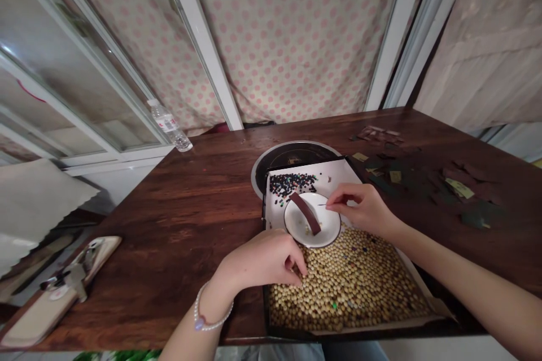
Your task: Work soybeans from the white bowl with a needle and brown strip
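Note:
My left hand (271,259), with a pearl bracelet (212,326) at the wrist, reaches down to the tan round beads (351,287) filling the near part of a shallow tray (267,299). Its thumb and forefinger come together at the beads; whatever is between them is too small to make out. Over a white bowl (290,231) with a dark rim, my right hand (359,206) pinches a thin dark needle-like piece (322,205). A brown strip (307,214) lies across the bowl, with a few small light bits beside it. Small black and coloured beads (292,183) are heaped at the tray's far left.
Behind the tray sits a round dark plate (258,175) with a pale rim. Brown and green scraps (470,180) spread over the table's right side. A plastic bottle (169,124) stands at the far left edge, and a wooden board with a metal clamp (74,282) is at near left.

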`<action>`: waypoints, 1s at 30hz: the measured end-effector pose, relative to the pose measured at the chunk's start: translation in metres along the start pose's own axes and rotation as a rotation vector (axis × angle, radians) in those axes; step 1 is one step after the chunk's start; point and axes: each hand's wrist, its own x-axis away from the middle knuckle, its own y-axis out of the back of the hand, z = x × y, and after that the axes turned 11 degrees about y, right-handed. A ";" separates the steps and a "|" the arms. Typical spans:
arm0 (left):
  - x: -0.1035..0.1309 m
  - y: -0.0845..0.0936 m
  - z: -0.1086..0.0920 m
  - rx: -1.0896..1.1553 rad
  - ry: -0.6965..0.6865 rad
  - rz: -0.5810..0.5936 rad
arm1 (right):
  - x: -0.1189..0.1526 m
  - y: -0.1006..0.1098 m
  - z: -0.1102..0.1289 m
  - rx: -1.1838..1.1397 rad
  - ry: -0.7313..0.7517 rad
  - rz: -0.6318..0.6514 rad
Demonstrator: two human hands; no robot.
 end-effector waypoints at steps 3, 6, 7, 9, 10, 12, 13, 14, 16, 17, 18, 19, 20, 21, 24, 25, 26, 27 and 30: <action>0.001 -0.001 0.003 -0.005 0.003 -0.061 | 0.000 0.000 0.000 0.018 -0.003 0.007; 0.000 -0.003 0.006 -0.015 0.001 -0.098 | 0.000 0.000 0.000 0.024 0.004 0.006; -0.001 -0.004 0.006 -0.018 0.001 -0.094 | 0.000 0.000 0.000 0.024 0.012 0.005; -0.002 -0.004 0.006 -0.016 -0.001 -0.075 | 0.000 0.000 0.000 0.026 0.029 0.008; -0.003 -0.004 0.006 -0.014 -0.001 -0.064 | 0.000 0.000 0.000 0.027 0.034 0.010; -0.003 -0.003 0.006 -0.015 0.006 -0.049 | 0.000 -0.001 -0.001 0.027 0.029 0.012; -0.003 -0.003 0.006 -0.018 0.011 -0.042 | 0.000 -0.001 -0.001 0.024 0.024 0.009; -0.003 -0.003 0.006 -0.019 0.015 -0.036 | 0.000 -0.001 -0.001 0.021 0.020 0.007; -0.002 -0.003 0.006 -0.018 0.017 -0.026 | 0.000 -0.001 -0.001 0.018 0.018 0.006; -0.002 -0.003 0.007 -0.017 0.017 -0.025 | 0.000 -0.001 0.000 0.019 0.019 0.007; -0.002 -0.003 0.008 -0.016 0.016 -0.025 | 0.000 -0.001 0.000 0.020 0.021 0.009; -0.002 -0.003 0.008 -0.015 0.016 -0.027 | 0.000 -0.001 0.000 0.021 0.020 0.011; -0.002 -0.003 0.008 -0.011 0.015 -0.027 | 0.000 -0.001 0.000 0.020 0.018 0.012; -0.001 -0.002 0.008 0.000 0.011 -0.025 | 0.000 -0.001 0.000 0.019 0.017 0.012; 0.002 0.003 0.006 0.099 -0.040 0.002 | 0.000 -0.001 -0.001 0.016 0.024 0.014; 0.003 0.005 0.005 0.159 -0.068 0.008 | 0.000 -0.001 -0.001 0.016 0.029 0.016; 0.003 0.008 0.004 0.234 -0.096 0.002 | 0.001 -0.001 -0.001 0.015 0.035 0.017; 0.003 0.010 0.002 0.318 -0.116 -0.022 | 0.001 -0.001 -0.001 0.016 0.039 0.016; -0.001 0.012 0.002 0.592 -0.111 -0.230 | 0.002 0.000 0.001 0.022 0.051 0.015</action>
